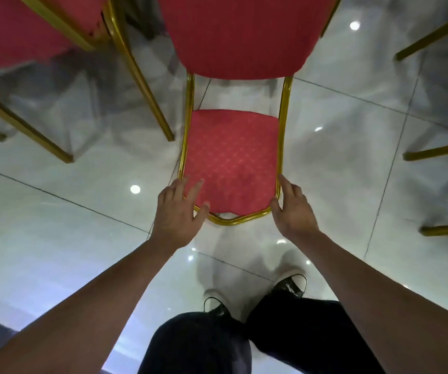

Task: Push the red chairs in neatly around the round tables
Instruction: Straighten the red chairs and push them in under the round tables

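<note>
A: Starting at the left, what do we see?

B: A second red chair (23, 25) fills the upper left corner, its gold legs splaying down onto the tiled floor (55, 211). We see only part of its cushion.

A: And in the middle?

B: The red chair (232, 155) we are working on. Its backrest, a patterned pad in a gold frame, is nearest us, and the seat lies beyond it toward the top of the view. It stands on the floor between the other chair and some loose gold legs (439, 151) at the right edge.

A: Where are our hands against it?

B: Our left hand (175, 211) lies over the lower left corner of the backrest. Its fingers (194, 188) are spread and nearly straight, tips on the red pad, thumb at the gold rail. We cannot see them curled round anything.

A: And the other?

B: Our right hand (291, 209) sits at the lower right corner, just beside the frame. The fingers there are also straight and loosely apart, the thumb touching the rail; whether the palm presses the frame we cannot tell.

A: So the backrest sits between the two hands?

B: Yes, its top rail spans the gap from one thumb to the other. Below it we see our dark trousers (285, 333) and sneakers (293, 284) on the glossy tiles.

A: Any worktop or container?

B: None we can make out
</note>
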Demonstrator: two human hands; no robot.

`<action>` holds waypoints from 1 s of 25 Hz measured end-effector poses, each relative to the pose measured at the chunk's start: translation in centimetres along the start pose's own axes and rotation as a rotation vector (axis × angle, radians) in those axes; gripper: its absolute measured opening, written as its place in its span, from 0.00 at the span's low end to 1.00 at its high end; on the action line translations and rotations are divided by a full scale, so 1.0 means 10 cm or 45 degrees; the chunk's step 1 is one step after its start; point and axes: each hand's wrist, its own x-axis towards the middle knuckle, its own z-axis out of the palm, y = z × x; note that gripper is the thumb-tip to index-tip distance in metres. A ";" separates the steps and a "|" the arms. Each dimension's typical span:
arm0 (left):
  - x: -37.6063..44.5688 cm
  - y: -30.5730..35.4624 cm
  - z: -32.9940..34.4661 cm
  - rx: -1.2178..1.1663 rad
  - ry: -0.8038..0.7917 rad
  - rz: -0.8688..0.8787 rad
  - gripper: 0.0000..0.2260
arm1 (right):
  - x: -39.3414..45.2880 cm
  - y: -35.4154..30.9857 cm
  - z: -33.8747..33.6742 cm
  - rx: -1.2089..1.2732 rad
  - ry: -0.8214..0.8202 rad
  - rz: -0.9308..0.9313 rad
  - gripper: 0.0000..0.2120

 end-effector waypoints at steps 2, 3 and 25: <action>0.33 -0.19 0.50 0.049 -0.064 -0.013 0.31 | 0.38 0.28 0.44 0.012 -0.004 0.034 0.28; 0.45 -0.26 0.74 0.100 -0.114 0.033 0.30 | 0.54 0.41 0.63 -0.013 -0.021 0.038 0.28; 1.50 -1.09 2.43 -0.014 0.003 -0.230 0.37 | 1.53 1.22 2.01 -0.042 0.108 0.282 0.37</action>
